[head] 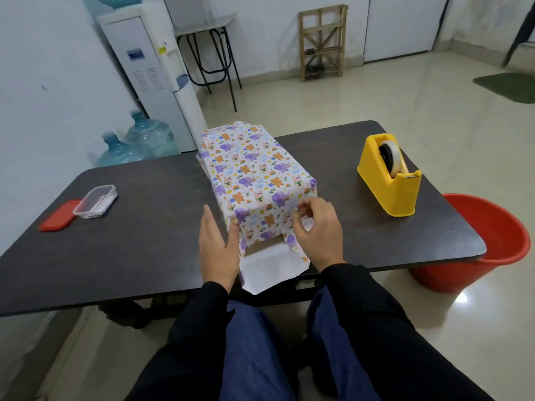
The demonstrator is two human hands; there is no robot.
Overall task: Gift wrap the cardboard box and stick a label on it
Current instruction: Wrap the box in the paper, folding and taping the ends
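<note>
Purple elephants and orange bears pattern the gift paper [246, 146] that covers the long cardboard box [260, 180], which lies mid-counter with one end far and the other end near the person, not yet closed. The step in hand looks like folding in the near end. The left hand [217, 247] is spread, fingers straight, its edge pressing the left side flap against the box. The right hand [318, 230] has curled fingers and pinches the paper at the near right corner. The white underside of the bottom flap [266, 267] lies flat on the dark counter [144, 241], overhanging its near edge. To do this well, both side flaps probably want pushing tight against the box end so the creases run sharp and even, then the white flap can be lifted over them. One hand should hold the fold while the other reaches for tape; the yellow tape dispenser [388, 175] stands well apart to the right.
</note>
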